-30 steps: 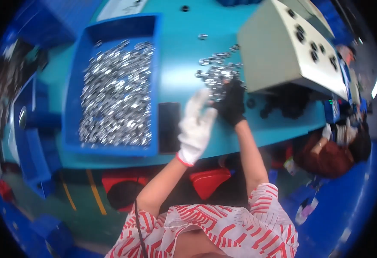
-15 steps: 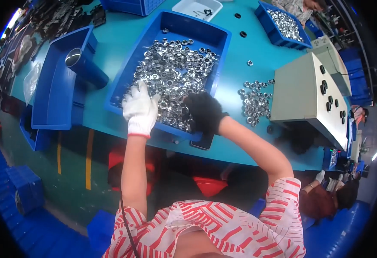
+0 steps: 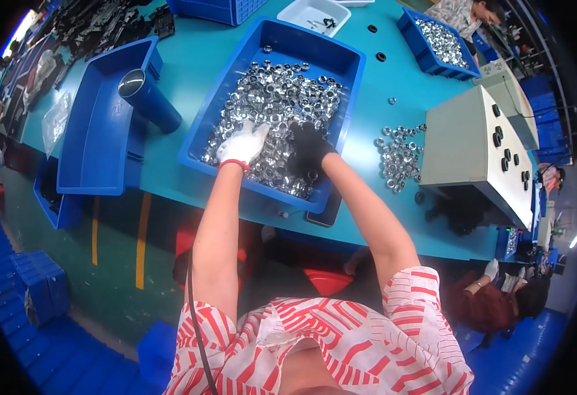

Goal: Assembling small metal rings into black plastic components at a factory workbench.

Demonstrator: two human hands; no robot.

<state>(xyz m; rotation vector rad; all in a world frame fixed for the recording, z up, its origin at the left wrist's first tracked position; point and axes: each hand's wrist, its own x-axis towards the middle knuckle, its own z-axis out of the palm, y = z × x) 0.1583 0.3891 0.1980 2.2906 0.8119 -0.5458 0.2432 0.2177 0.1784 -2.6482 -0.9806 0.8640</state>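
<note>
Turquoise workbench [image 3: 190, 72] carries a large blue tray [image 3: 341, 59] heaped with small silver metal rings [image 3: 275, 99]. Left hand [image 3: 242, 145], white-gloved, lies flat on the heap at the tray's six o'clock, fingers spread wide. Right hand [image 3: 308, 148], black-gloved, sits just beside it, fingers curled into the rings; whether it grips any cannot be told. A loose pile of rings [image 3: 397, 155] lies at three o'clock beside a grey control box [image 3: 473, 151]. Risk: rings could spill over the tray's near wall if raked toward the body.

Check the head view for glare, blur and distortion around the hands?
Head view: strong fisheye bending of the table edge, black vignette at the rim; specular glints on the metal rings in the blue tray; left hand and right hand reasonably sharp.
</note>
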